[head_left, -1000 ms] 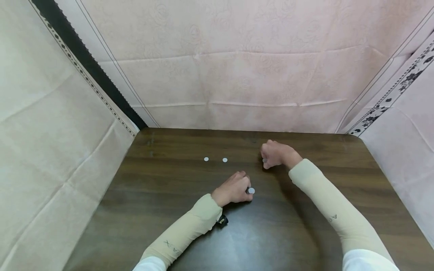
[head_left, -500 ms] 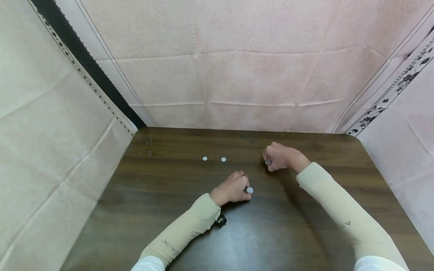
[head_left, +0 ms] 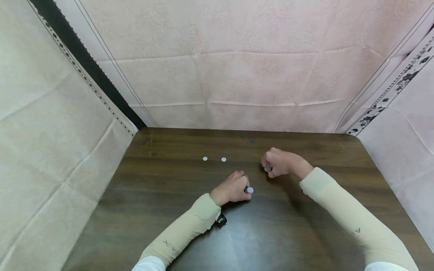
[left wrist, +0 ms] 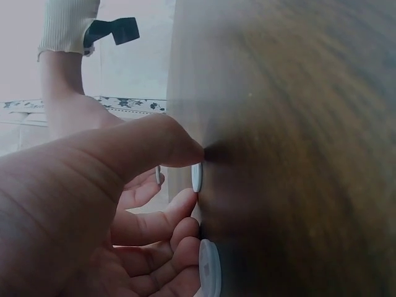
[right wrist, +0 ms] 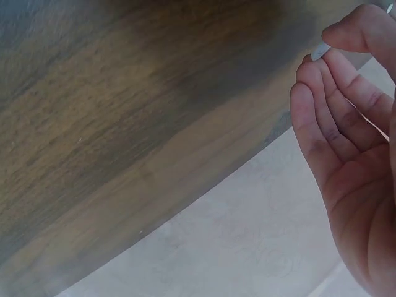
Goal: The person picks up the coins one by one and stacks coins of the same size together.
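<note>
Pinching a small pale disc (head_left: 267, 169) between thumb and fingertip, the right hand (head_left: 279, 162) is sitting right of centre in the head view, at the brown table (head_left: 169, 180) — whether it is touching the wood, I cannot tell. Lower and nearer the middle of the frame, the left hand (head_left: 231, 188) is gripping a white disc (head_left: 250, 190), thumb and forefinger clamped on it from either side. A further round piece (left wrist: 210, 269) is showing at the bottom of the left wrist view, just beside the curled fingers; whether it is being held is unclear. Around the centre of the head view, a left-lying disc (head_left: 205, 158) and its neighbouring disc (head_left: 223, 159) are lying flat, a gap between them, no hand touching either. Judging by this layout, the handling is looking partway along: those two are lying free, while the pinched pair is waiting to be let go — being lifted or being set down, the pictures are not settling which
</note>
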The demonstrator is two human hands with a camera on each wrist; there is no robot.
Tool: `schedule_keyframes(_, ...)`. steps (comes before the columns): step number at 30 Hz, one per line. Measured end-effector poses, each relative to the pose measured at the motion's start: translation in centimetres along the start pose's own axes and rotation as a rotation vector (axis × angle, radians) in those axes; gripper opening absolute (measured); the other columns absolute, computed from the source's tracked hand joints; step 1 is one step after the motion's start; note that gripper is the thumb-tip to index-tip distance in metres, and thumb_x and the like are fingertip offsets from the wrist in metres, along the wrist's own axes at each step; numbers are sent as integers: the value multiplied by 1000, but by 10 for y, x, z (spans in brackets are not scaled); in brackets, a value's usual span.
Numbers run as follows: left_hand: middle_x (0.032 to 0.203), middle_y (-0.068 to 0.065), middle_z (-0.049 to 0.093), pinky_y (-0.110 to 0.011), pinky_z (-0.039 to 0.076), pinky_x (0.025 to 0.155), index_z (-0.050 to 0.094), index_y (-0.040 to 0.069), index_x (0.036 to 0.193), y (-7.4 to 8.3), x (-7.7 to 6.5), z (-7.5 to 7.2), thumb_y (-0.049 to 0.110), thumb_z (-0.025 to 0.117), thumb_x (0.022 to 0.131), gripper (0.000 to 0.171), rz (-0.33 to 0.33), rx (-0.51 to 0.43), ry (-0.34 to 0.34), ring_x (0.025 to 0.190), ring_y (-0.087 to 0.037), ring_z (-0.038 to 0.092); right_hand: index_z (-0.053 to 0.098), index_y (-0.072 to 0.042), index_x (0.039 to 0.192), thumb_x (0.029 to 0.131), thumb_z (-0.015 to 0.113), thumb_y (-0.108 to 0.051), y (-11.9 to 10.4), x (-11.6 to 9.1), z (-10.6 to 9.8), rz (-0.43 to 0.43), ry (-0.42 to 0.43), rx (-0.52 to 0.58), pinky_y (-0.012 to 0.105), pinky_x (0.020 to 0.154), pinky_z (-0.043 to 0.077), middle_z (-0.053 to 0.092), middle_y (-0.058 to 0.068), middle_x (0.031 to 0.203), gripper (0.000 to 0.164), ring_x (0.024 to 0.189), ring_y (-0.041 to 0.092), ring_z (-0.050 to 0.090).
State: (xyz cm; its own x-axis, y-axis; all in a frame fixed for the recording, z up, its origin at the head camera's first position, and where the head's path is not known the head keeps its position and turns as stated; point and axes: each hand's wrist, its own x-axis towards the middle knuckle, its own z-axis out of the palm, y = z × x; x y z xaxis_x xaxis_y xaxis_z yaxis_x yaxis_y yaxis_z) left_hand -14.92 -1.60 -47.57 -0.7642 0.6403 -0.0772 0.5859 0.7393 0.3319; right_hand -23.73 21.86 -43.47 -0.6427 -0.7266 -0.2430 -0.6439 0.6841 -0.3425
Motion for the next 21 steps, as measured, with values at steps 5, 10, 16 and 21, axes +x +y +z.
schedule_keyframes(5,98,2,70,-26,49,86,79,13,90,0,-1,-1,26,79,89,14,-6,-3,-6,95,-20,60,67,-10,88,80,78,-2,-7,0,4,-27,-6,1,24,64,52,67,0,84,16,70,7,57)
schedule_keyframes(10,98,2,70,-26,49,85,79,12,91,0,0,-1,27,79,90,14,-3,-5,-6,95,-20,59,68,-13,88,82,78,-4,-15,0,6,-55,-6,3,24,70,56,69,-3,87,15,76,7,63)
schedule_keyframes(16,95,3,68,-25,47,84,79,14,89,-1,1,0,27,80,88,13,-1,-8,-3,92,-18,57,70,-13,89,83,79,-6,-25,-2,5,-89,12,12,25,71,58,69,-3,87,14,79,10,67)
schedule_keyframes(21,95,3,68,-26,46,84,79,13,89,-1,1,0,27,80,90,14,-8,-29,-13,92,-17,56,71,-13,89,82,79,-6,-28,-3,7,-106,23,32,24,70,57,69,-3,87,13,78,9,66)
